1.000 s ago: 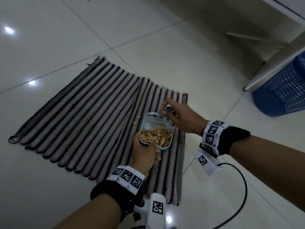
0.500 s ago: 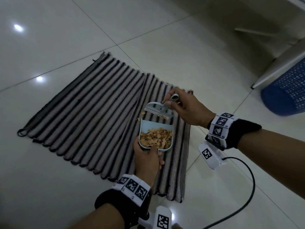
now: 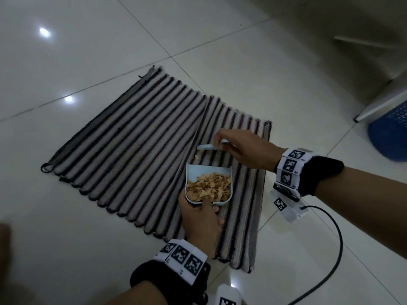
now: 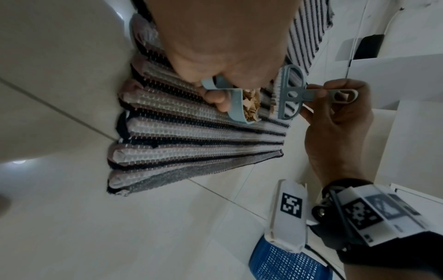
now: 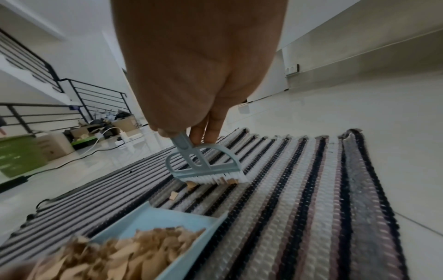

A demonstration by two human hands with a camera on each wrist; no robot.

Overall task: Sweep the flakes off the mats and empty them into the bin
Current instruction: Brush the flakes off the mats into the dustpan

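Two striped mats [image 3: 143, 155] lie side by side on the tiled floor. My left hand [image 3: 199, 219] grips the handle of a pale blue dustpan [image 3: 192, 172] heaped with tan flakes [image 3: 209, 187], its mouth resting on the right mat [image 5: 299, 208]. My right hand [image 3: 240, 148] pinches the handle of a small blue brush [image 5: 206, 170], whose white bristles touch the mat just beyond the pan's mouth. A few loose flakes [image 5: 173, 195] lie between brush and pan. The brush [image 4: 290, 94] and the dustpan [image 4: 237, 106] also show in the left wrist view.
A blue mesh bin [image 3: 389, 137] stands at the right edge, beside a white board [image 3: 381, 102] leaning near it. A black cable [image 3: 330, 249] trails from my right wrist over the floor. Far left in the right wrist view are stair railings [image 5: 48, 106] and boxes.
The brush has moved away from the pan's mouth, further up the mat, with loose flakes now under its bristles. The dustpan stays where it was in my left hand.
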